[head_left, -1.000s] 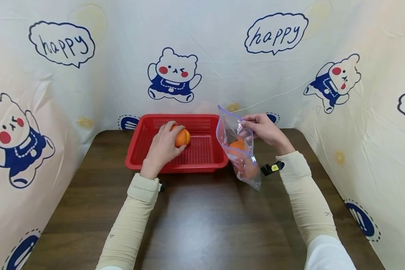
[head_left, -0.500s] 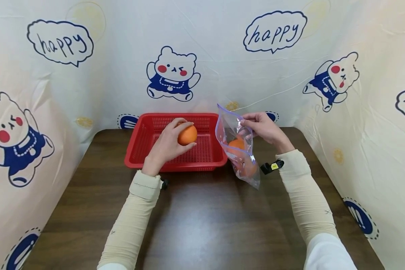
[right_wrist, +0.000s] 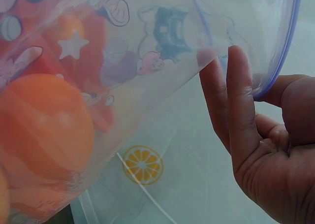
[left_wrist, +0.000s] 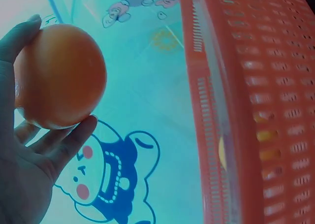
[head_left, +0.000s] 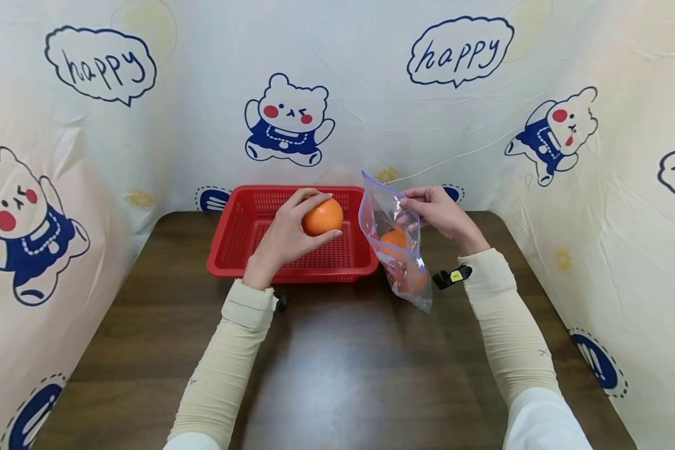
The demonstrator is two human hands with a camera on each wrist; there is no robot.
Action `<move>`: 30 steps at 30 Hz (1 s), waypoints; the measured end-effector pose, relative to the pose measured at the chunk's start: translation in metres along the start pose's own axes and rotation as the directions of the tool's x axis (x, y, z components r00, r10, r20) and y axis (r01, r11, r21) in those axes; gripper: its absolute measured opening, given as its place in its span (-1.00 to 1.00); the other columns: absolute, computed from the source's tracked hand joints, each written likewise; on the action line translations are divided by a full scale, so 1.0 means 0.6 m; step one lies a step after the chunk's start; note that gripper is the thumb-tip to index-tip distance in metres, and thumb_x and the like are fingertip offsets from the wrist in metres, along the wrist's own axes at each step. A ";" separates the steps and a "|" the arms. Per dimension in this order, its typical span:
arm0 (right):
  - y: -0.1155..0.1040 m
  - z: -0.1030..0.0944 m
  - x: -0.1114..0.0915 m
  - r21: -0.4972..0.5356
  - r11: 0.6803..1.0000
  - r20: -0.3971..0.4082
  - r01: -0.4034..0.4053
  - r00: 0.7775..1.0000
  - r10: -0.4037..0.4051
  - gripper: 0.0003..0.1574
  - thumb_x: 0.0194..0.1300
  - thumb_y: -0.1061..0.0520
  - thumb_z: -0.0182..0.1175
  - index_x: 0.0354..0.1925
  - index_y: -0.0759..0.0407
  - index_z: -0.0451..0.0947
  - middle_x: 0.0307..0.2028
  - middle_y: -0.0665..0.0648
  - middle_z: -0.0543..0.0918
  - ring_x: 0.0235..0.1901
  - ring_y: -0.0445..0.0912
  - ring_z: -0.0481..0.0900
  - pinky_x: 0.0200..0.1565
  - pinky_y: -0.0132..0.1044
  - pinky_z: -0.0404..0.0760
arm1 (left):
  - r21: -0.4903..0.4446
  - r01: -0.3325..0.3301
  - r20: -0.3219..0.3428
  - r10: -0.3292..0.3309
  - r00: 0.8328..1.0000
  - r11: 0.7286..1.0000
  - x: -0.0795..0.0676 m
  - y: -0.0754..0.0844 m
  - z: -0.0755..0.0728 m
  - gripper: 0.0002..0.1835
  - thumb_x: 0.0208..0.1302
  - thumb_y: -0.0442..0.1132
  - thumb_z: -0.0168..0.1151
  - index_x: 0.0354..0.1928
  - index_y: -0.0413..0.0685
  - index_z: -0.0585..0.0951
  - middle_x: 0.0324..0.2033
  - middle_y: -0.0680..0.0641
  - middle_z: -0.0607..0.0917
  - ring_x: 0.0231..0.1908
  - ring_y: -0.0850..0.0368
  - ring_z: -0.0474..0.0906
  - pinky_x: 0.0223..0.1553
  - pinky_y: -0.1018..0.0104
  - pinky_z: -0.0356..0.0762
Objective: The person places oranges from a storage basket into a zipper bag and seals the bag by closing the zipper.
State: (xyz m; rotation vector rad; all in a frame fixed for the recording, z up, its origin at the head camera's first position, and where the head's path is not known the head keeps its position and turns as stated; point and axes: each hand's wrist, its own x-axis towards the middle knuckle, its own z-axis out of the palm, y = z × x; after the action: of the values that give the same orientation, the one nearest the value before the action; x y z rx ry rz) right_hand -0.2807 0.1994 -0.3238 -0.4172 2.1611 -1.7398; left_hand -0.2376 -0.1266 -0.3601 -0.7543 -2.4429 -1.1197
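My left hand [head_left: 281, 240] grips an orange [head_left: 325, 217] between thumb and fingers, above the red plastic basket [head_left: 292, 275]. The left wrist view shows this orange [left_wrist: 64, 76] apart from the basket wall [left_wrist: 236, 111]. My right hand [head_left: 441, 212] pinches the purple-edged rim of a clear zip bag [head_left: 384, 199], whose mouth gapes toward the basket. Inside the bag sit an orange [head_left: 394, 239] and a second one [head_left: 410, 279] lower down. The right wrist view shows the bag's printed film [right_wrist: 162, 86], with thumb and fingers at its rim.
Something yellow [left_wrist: 267, 136] shows through the basket's slots in the left wrist view; its kind cannot be told. The brown wooden table [head_left: 326, 362] extends in front of the basket and bag. A cartoon-printed cloth [head_left: 360, 94] hangs behind and at both sides.
My left hand has lifted the orange up from inside the basket and carried it right, toward the bag. The right hand and the bag have stayed almost still.
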 end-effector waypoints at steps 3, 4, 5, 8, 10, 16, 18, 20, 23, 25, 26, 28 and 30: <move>-0.002 0.000 -0.001 0.001 1.000 -0.004 0.002 1.000 -0.002 -0.53 0.55 0.23 0.05 0.24 0.58 0.39 -0.33 0.08 0.77 -0.41 -0.16 0.78 -0.39 -0.35 0.73 | -0.043 -0.021 -0.033 0.019 0.999 0.999 0.007 0.009 0.002 -0.31 0.13 0.10 0.52 0.32 0.15 0.57 0.24 0.03 0.52 0.16 0.12 0.49 0.03 0.10 0.70; -0.002 0.000 -0.001 0.001 1.000 -0.003 0.002 1.000 -0.002 -0.53 0.55 0.23 0.05 0.24 0.59 0.38 -0.33 0.07 0.77 -0.41 -0.16 0.78 -0.39 -0.35 0.73 | -0.059 -0.024 -0.042 0.022 0.999 0.998 0.009 0.012 0.003 -0.31 0.13 0.09 0.52 0.32 0.15 0.57 0.24 0.04 0.52 0.16 0.13 0.49 0.03 0.10 0.70; -0.003 0.000 -0.001 0.002 1.000 -0.005 0.002 1.000 -0.002 -0.53 0.55 0.23 0.05 0.24 0.58 0.38 -0.33 0.07 0.77 -0.41 -0.16 0.78 -0.39 -0.35 0.73 | -0.074 -0.026 -0.049 0.022 0.999 0.997 0.011 0.015 0.004 -0.31 0.13 0.07 0.52 0.32 0.16 0.57 0.24 0.04 0.51 0.16 0.13 0.48 0.02 0.10 0.70; -0.003 0.000 -0.001 0.006 1.000 -0.009 -0.003 1.000 0.003 -0.52 0.55 0.23 0.06 0.24 0.60 0.38 -0.34 0.07 0.77 -0.41 -0.17 0.78 -0.39 -0.35 0.73 | -0.120 -0.025 -0.061 0.018 0.998 0.992 0.017 0.025 0.006 -0.34 0.13 0.04 0.52 0.30 0.19 0.58 0.23 0.05 0.51 0.15 0.15 0.47 0.01 0.10 0.70; -0.003 0.000 -0.002 0.006 1.000 -0.011 -0.008 1.000 0.008 -0.51 0.55 0.23 0.05 0.24 0.61 0.36 -0.34 0.07 0.77 -0.41 -0.17 0.78 -0.39 -0.35 0.73 | -0.142 -0.031 -0.061 0.023 0.998 0.989 0.021 0.032 0.008 -0.35 0.14 0.04 0.52 0.30 0.21 0.58 0.24 0.06 0.50 0.15 0.16 0.47 0.01 0.11 0.70; -0.001 -0.001 -0.003 0.001 1.000 -0.021 -0.014 1.000 0.014 -0.53 0.55 0.23 0.05 0.23 0.60 0.38 -0.34 0.08 0.77 -0.41 -0.17 0.78 -0.39 -0.35 0.73 | -0.192 -0.090 -0.071 0.078 0.994 0.977 0.033 0.052 0.014 -0.34 0.13 0.00 0.54 0.30 0.13 0.58 0.25 0.05 0.49 0.18 0.15 0.47 0.06 0.13 0.68; -0.001 -0.001 -0.003 -0.002 1.000 -0.031 -0.014 0.999 0.014 -0.56 0.55 0.23 0.06 0.22 0.56 0.42 -0.33 0.08 0.77 -0.41 -0.16 0.78 -0.40 -0.35 0.73 | -0.195 -0.106 -0.070 0.094 0.993 0.975 0.037 0.059 0.016 -0.33 0.13 0.00 0.54 0.31 0.13 0.57 0.26 0.06 0.48 0.19 0.16 0.47 0.07 0.16 0.67; -0.001 -0.001 -0.003 -0.002 1.000 -0.039 -0.015 0.999 0.015 -0.58 0.55 0.23 0.06 0.20 0.54 0.44 -0.33 0.09 0.77 -0.41 -0.15 0.78 -0.40 -0.35 0.73 | -0.199 -0.121 -0.066 0.110 0.992 0.972 0.041 0.065 0.019 -0.32 0.14 0.00 0.54 0.32 0.12 0.56 0.27 0.05 0.48 0.19 0.16 0.47 0.08 0.17 0.67; -0.001 0.000 -0.002 -0.001 1.000 -0.042 -0.015 0.999 0.015 -0.59 0.55 0.23 0.06 0.20 0.53 0.46 -0.32 0.11 0.76 -0.40 -0.14 0.78 -0.41 -0.34 0.73 | -0.204 -0.139 -0.053 0.131 0.990 0.969 0.048 0.072 0.023 -0.31 0.14 -0.03 0.55 0.32 0.07 0.56 0.26 0.02 0.47 0.18 0.16 0.47 0.09 0.17 0.66; -0.001 0.000 -0.002 0.003 1.000 -0.042 -0.018 0.999 0.018 -0.59 0.55 0.23 0.07 0.19 0.52 0.46 -0.32 0.11 0.77 -0.41 -0.13 0.78 -0.41 -0.34 0.73 | -0.212 -0.151 -0.047 0.144 0.988 0.966 0.052 0.075 0.026 -0.31 0.14 -0.05 0.55 0.32 0.02 0.55 0.26 0.01 0.47 0.18 0.15 0.47 0.09 0.17 0.65; -0.001 0.000 -0.002 0.004 1.000 -0.041 -0.019 0.999 0.019 -0.59 0.55 0.23 0.07 0.19 0.51 0.46 -0.32 0.11 0.77 -0.41 -0.14 0.78 -0.40 -0.34 0.73 | -0.215 -0.156 -0.044 0.150 0.988 0.964 0.053 0.077 0.028 -0.31 0.14 -0.06 0.55 0.32 0.01 0.55 0.26 0.01 0.47 0.18 0.16 0.48 0.09 0.17 0.65; -0.001 0.000 -0.002 0.005 1.000 -0.041 -0.020 0.999 0.021 -0.59 0.55 0.22 0.07 0.19 0.51 0.46 -0.32 0.12 0.77 -0.41 -0.14 0.78 -0.40 -0.34 0.73 | -0.218 -0.166 -0.041 0.161 0.986 0.962 0.056 0.080 0.030 -0.32 0.14 -0.07 0.55 0.32 0.01 0.55 0.26 0.00 0.47 0.18 0.15 0.48 0.10 0.17 0.65; -0.001 0.000 -0.002 0.006 1.000 -0.040 -0.022 0.999 0.022 -0.60 0.55 0.22 0.07 0.18 0.51 0.46 -0.32 0.12 0.77 -0.41 -0.14 0.78 -0.40 -0.35 0.73 | -0.220 -0.177 -0.039 0.173 0.984 0.959 0.058 0.083 0.033 -0.32 0.15 -0.08 0.54 0.32 0.02 0.55 0.25 -0.01 0.47 0.18 0.15 0.47 0.11 0.17 0.64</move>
State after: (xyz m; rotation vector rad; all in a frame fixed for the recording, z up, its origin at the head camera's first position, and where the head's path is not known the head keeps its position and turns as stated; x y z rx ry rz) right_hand -0.2795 0.2001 -0.3231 -0.3589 2.1791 -1.7568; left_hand -0.2376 -0.0730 -0.3256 -1.0006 -2.2065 -1.3375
